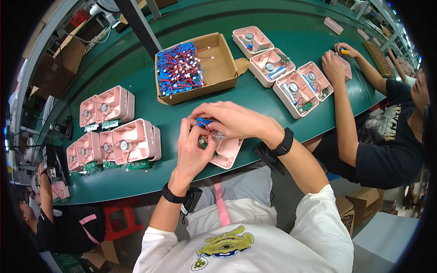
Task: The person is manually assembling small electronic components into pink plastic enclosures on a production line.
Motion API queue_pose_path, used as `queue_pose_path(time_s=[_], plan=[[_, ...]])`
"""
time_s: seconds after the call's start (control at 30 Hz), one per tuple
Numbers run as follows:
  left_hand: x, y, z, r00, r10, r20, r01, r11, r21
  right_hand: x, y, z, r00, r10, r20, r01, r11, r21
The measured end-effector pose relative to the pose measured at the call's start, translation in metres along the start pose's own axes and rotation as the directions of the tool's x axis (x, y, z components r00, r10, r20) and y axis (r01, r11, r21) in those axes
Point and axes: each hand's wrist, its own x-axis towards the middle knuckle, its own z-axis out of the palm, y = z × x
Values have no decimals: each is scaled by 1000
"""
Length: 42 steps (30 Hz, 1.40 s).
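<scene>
A small blue battery (204,122) with red wires is pinched between the fingers of both my hands, above an open pink plastic housing (230,150). My left hand (192,148) is closed on the battery's near side, its thumb bent by the red wire (209,132). From the right, my right hand (234,119) reaches over the housing with its fingertips closed at the battery. Part of a green circuit board (203,142) shows beside my left thumb. My hands hide much of the housing's inside.
Beyond my hands stands a cardboard box (221,68) holding many blue batteries (180,68). Pink housings with speakers (125,145) stand at left; others (296,93) with batteries stand at right. A co-worker's hands (334,68) work at far right, one with a yellow-handled tool (344,51).
</scene>
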Motion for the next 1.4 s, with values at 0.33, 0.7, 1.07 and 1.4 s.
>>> queue_pose_path(time_s=[0.33,0.7,1.07,1.4], plan=[[28,19,-56,861,-232,452,249,968,24,-7,11,13,988,21,-153,-2,992,128],[13,1,-57,708,-427,562,527,850,-19,-13,-3,28,956,99,-278,-122,990,-66],[-6,28,-59,772,-383,508,447,894,-6,-13,-4,27,939,-96,-331,80,995,-60],[-11,20,-58,865,-193,463,208,978,19,-14,1,28,955,-204,-214,183,976,-116]])
